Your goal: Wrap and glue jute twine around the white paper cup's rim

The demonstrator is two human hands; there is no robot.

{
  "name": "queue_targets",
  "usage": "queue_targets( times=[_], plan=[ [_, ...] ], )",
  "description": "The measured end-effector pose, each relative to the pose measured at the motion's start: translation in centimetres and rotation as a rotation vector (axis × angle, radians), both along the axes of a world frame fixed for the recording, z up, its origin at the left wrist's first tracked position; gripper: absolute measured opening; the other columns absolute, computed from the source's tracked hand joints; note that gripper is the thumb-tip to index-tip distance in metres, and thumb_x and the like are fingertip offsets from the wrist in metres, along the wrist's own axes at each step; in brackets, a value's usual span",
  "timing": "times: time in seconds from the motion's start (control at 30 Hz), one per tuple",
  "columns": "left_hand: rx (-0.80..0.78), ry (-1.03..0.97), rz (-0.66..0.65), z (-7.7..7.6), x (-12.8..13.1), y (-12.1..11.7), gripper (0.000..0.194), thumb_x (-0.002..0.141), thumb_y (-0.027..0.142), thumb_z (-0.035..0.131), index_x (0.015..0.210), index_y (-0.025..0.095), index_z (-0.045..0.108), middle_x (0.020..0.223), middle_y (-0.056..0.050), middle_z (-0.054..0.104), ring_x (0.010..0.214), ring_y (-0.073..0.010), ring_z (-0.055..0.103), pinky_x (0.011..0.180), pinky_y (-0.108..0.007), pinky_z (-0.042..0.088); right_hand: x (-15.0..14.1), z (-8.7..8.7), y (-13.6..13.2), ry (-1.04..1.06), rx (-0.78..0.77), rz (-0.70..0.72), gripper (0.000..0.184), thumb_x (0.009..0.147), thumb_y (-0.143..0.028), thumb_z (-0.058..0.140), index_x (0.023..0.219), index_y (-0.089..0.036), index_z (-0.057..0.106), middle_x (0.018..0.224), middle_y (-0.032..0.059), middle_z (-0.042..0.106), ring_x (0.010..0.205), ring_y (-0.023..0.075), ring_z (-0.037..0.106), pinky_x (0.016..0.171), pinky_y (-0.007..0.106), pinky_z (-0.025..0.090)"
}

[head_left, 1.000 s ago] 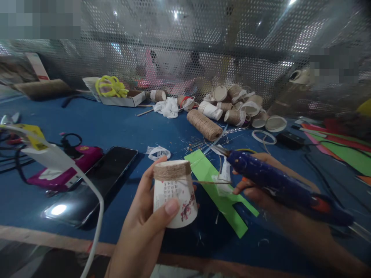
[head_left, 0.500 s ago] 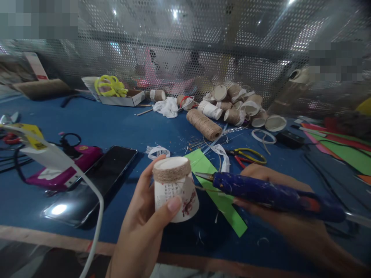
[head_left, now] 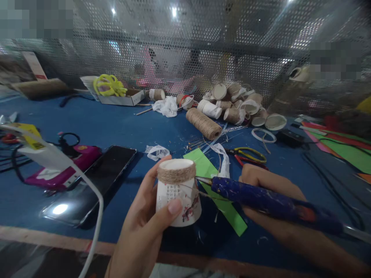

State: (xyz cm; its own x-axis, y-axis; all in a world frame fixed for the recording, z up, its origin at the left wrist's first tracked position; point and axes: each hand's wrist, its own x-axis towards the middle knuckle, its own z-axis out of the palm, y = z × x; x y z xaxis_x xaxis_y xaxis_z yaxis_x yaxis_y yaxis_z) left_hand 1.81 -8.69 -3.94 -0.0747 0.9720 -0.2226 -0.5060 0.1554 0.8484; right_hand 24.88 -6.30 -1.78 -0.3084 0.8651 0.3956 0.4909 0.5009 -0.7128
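Note:
My left hand point(head_left: 145, 224) holds an upside-down white paper cup point(head_left: 178, 199) with a printed flower; brown twine is wound around its upper band. My right hand point(head_left: 269, 200) grips a blue hot glue gun point(head_left: 261, 197). The gun's metal nozzle touches the right side of the cup just below the twine band. A loose end of twine hangs beside the nozzle. Both hands hover above a green paper strip point(head_left: 220, 193) on the blue table point(head_left: 130, 127).
A black phone point(head_left: 95, 181) and a magenta tool point(head_left: 69, 166) lie at the left, with a white cable point(head_left: 92, 208) in front. A twine spool point(head_left: 203, 123), yellow-handled pliers point(head_left: 249, 154) and a pile of wrapped cups point(head_left: 237, 106) lie behind. Coloured paper sheets point(head_left: 342, 146) are at the right. A perforated metal screen point(head_left: 185, 50) closes the back.
My right hand has brought the glue gun down and leftward until its nozzle meets the cup's side. My left hand has shifted the cup slightly right and lower.

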Motion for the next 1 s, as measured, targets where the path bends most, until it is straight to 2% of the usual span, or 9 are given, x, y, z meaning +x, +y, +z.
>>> queue_targets(
  times=[0.13,0.4,0.63,0.77,0.9,1.0],
  plan=[
    [0.003,-0.012,0.006,0.0,0.0,0.0,0.065,0.074,0.036,0.092,0.135,0.038,0.070,0.133,-0.001,0.079,0.133,-0.0343,0.064,0.100,-0.036,0.056,-0.2,0.2,0.2,0.017,0.030,-0.026,0.026,0.080,-0.020,0.067,0.064,-0.023,0.046,0.058,-0.0078,0.051,0.047,0.0093,0.045,0.042,0.022,0.033],
    [-0.008,-0.024,0.027,0.2,0.3,0.0,0.061,0.071,0.036,0.095,0.128,0.040,0.075,0.127,0.005,0.082,0.130,-0.0260,0.067,0.093,-0.023,0.056,-0.1,0.2,0.2,-0.005,0.038,-0.007,0.027,0.081,-0.019,0.065,0.064,-0.023,0.044,0.057,-0.0087,0.049,0.047,0.0085,0.043,0.042,0.020,0.033],
    [-0.004,0.007,0.014,-0.1,0.2,-0.1,0.065,0.072,0.037,0.094,0.133,0.039,0.070,0.132,0.002,0.079,0.132,-0.0304,0.065,0.101,-0.031,0.053,0.1,0.1,0.0,-0.014,0.023,0.018,0.030,0.083,-0.019,0.067,0.066,-0.023,0.043,0.059,-0.0091,0.050,0.048,0.0079,0.042,0.042,0.021,0.031],
    [0.007,0.037,0.004,-0.3,0.1,-0.1,0.066,0.074,0.036,0.093,0.136,0.040,0.070,0.134,0.001,0.078,0.130,-0.0295,0.066,0.096,-0.027,0.056,0.1,0.1,0.1,-0.011,0.040,0.027,0.031,0.085,-0.022,0.067,0.066,-0.023,0.043,0.058,-0.0093,0.049,0.047,0.0075,0.042,0.041,0.020,0.030],
    [0.076,0.041,-0.002,-1.0,-0.2,-0.1,0.059,0.079,0.032,0.091,0.134,0.041,0.071,0.134,0.003,0.078,0.124,-0.0248,0.070,0.090,-0.020,0.058,0.0,0.2,0.2,-0.024,0.047,0.015,0.029,0.084,-0.022,0.066,0.066,-0.023,0.044,0.058,-0.0092,0.051,0.047,0.0072,0.045,0.042,0.019,0.034],
    [0.106,0.051,-0.016,-1.3,-0.3,-0.1,0.053,0.082,0.032,0.089,0.131,0.044,0.073,0.127,0.005,0.080,0.114,-0.0206,0.075,0.088,-0.017,0.059,-0.3,0.3,0.1,-0.008,0.072,0.006,0.028,0.081,-0.022,0.065,0.063,-0.023,0.044,0.055,-0.0093,0.051,0.045,0.0066,0.044,0.040,0.018,0.033]
  ],
)
